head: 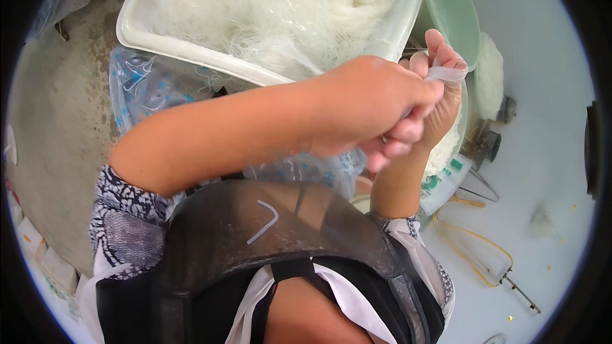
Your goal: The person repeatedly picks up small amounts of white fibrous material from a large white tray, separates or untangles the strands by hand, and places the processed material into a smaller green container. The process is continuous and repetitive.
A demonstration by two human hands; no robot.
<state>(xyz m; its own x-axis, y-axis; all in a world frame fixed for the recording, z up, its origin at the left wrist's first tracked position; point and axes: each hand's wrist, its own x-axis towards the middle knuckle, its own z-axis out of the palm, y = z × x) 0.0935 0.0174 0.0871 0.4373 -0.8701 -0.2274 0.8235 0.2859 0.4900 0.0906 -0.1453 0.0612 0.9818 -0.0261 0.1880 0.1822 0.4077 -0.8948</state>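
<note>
My left hand [377, 105] reaches across from the left, fingers curled and blurred, close against my right hand. My right hand [447, 71] is raised with its palm partly showing. A band of translucent white noodle-like strands [447, 74] loops over its fingers, and my left thumb and forefinger pinch that band. In front of me a white plastic tray [201, 59] holds a wet heap of the same fine strands [296, 9]. One bundle [302, 57] stretches from the heap towards my left hand, whose forearm hides part of the tray's near edge.
A pale green basin [454, 14] stands right of the tray. Below it, another container holds white strands [444, 148]. Clear plastic with blue prints [158, 81] hangs beneath the tray. A stray strand [270, 223] clings to my dark apron [215, 229]. A yellow cord [483, 236] lies at right.
</note>
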